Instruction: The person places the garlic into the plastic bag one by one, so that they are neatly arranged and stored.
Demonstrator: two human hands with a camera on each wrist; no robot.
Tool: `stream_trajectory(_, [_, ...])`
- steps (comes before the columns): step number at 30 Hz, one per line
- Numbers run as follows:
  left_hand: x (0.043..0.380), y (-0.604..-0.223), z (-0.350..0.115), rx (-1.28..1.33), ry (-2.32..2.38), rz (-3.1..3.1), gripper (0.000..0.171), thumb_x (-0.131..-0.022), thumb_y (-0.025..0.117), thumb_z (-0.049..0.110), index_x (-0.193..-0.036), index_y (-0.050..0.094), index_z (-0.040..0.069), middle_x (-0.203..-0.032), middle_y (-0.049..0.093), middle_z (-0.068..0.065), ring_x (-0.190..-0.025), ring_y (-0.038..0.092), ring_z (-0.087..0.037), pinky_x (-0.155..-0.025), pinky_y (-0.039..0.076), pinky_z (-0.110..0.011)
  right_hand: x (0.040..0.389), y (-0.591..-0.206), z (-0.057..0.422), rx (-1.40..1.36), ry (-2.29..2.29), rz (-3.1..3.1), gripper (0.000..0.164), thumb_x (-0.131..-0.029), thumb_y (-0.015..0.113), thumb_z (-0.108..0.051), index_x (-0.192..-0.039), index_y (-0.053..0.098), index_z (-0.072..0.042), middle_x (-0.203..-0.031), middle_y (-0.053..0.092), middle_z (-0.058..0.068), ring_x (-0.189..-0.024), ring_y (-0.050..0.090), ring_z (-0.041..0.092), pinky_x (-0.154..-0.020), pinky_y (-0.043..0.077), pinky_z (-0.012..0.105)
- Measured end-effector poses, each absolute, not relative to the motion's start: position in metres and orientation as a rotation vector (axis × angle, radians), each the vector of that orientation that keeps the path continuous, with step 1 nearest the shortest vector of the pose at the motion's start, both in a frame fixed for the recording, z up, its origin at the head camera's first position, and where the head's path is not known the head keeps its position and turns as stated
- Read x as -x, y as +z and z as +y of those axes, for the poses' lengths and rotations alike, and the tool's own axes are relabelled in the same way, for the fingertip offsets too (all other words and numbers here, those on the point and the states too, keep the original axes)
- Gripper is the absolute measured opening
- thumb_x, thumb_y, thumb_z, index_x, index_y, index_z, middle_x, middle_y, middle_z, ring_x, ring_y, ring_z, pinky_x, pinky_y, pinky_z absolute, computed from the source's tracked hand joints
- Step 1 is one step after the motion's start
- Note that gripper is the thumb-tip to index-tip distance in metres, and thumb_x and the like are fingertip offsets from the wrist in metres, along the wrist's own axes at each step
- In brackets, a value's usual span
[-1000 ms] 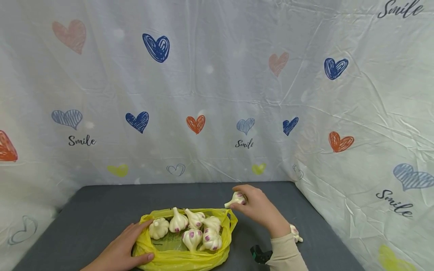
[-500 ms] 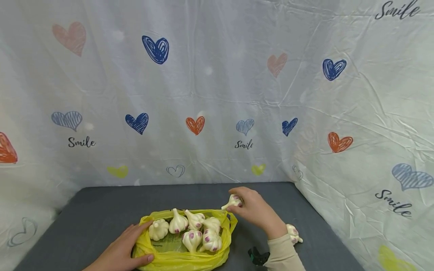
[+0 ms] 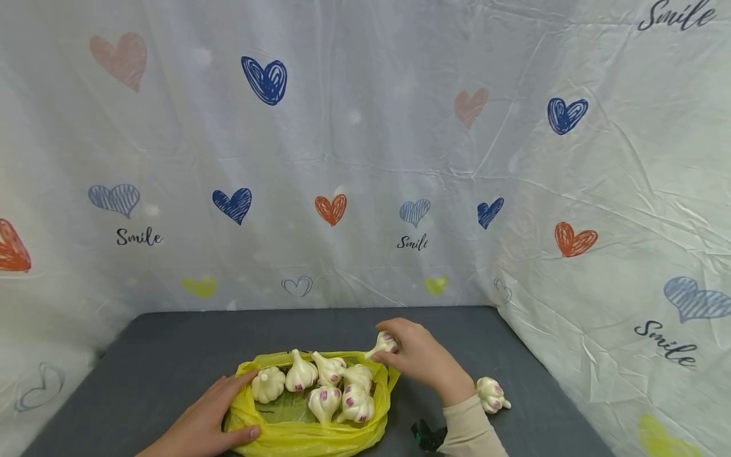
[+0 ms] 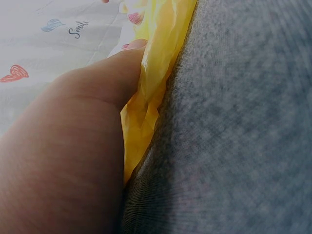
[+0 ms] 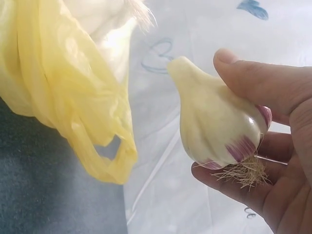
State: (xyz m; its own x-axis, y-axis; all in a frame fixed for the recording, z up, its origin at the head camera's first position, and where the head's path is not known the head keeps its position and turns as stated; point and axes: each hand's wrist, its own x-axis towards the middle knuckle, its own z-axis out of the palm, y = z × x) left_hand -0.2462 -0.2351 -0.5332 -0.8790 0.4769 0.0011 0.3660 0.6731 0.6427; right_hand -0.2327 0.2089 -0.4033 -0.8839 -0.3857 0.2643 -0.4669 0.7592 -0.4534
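Note:
A yellow plastic bag [image 3: 314,439] lies with its mouth spread wide, several garlic bulbs [image 3: 323,404] with purple patches sitting inside. My left hand [image 3: 208,416] rests along the bag's left side, its fingers fairly straight and its thumb over the near rim; the left wrist view shows the thumb [image 4: 117,70] against the yellow plastic. Between thumb and fingers, my right hand [image 3: 424,358] holds another garlic bulb [image 5: 219,122], stem toward the bag and roots toward the palm. This bulb is beside the bag's far right corner, apart from the bag in the right wrist view.
One more garlic bulb [image 3: 491,395] lies on the dark grey table [image 3: 188,343] to the right of my right wrist. A small black object [image 3: 427,437] sits near the right sleeve, partly hidden. A white curtain [image 3: 365,158] printed with hearts hangs behind the table.
My right hand has moved left with its garlic bulb, closer to the bag's corner. The bulb on the table is now fully uncovered by the sleeve. My left hand has stayed put.

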Motion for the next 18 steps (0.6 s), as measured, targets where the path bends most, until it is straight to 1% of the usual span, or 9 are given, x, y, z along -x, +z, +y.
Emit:
stream_trajectory(4, [0.245, -0.531, -0.235, -0.703, 0.984, 2.721, 0.091, -0.102, 0.073, 0.061, -0.171, 0.039, 0.013, -0.171, 0.038, -0.025, -0.148, 0.019, -0.077, -0.095, 0.034, -0.093, 0.234, -0.405, 0.205, -0.727, 0.777, -2.789, 0.054, -0.100, 0.083, -0.040, -0.142, 0.071, -0.009, -0.142, 0.069, 0.007, -0.116, 0.070, 0.024, -0.093, 0.060, 0.046])
stream_trajectory(11, [0.246, -0.535, -0.237, -0.696, 1.013, 2.700, 0.092, -0.100, 0.074, 0.062, -0.171, 0.039, 0.014, -0.171, 0.038, -0.024, -0.150, 0.017, -0.075, -0.097, 0.033, -0.093, 0.235, -0.412, 0.197, -0.801, 0.744, -2.777, 0.051, -0.101, 0.082, -0.038, -0.142, 0.071, -0.011, -0.140, 0.070, 0.006, -0.124, 0.068, 0.025, -0.099, 0.059, 0.046])
stream_trajectory(13, [0.247, -0.536, -0.237, -0.711, 1.016, 2.699, 0.092, -0.100, 0.074, 0.061, -0.170, 0.039, 0.013, -0.171, 0.038, -0.025, -0.149, 0.018, -0.076, -0.097, 0.032, -0.093, 0.234, -0.414, 0.192, -0.826, 0.729, -2.776, 0.050, -0.101, 0.083, -0.037, -0.141, 0.071, -0.011, -0.140, 0.070, 0.006, -0.125, 0.068, 0.025, -0.100, 0.059, 0.045])
stream_trajectory(18, [0.248, -0.538, -0.238, -0.719, 1.022, 2.715, 0.095, -0.099, 0.074, 0.065, -0.170, 0.040, 0.013, -0.170, 0.040, -0.024, -0.149, 0.019, -0.075, -0.100, 0.031, -0.092, 0.233, -0.416, 0.180, -0.875, 0.689, -2.795, 0.050, -0.100, 0.083, -0.037, -0.142, 0.071, -0.012, -0.140, 0.070, 0.004, -0.126, 0.067, 0.021, -0.102, 0.058, 0.041])
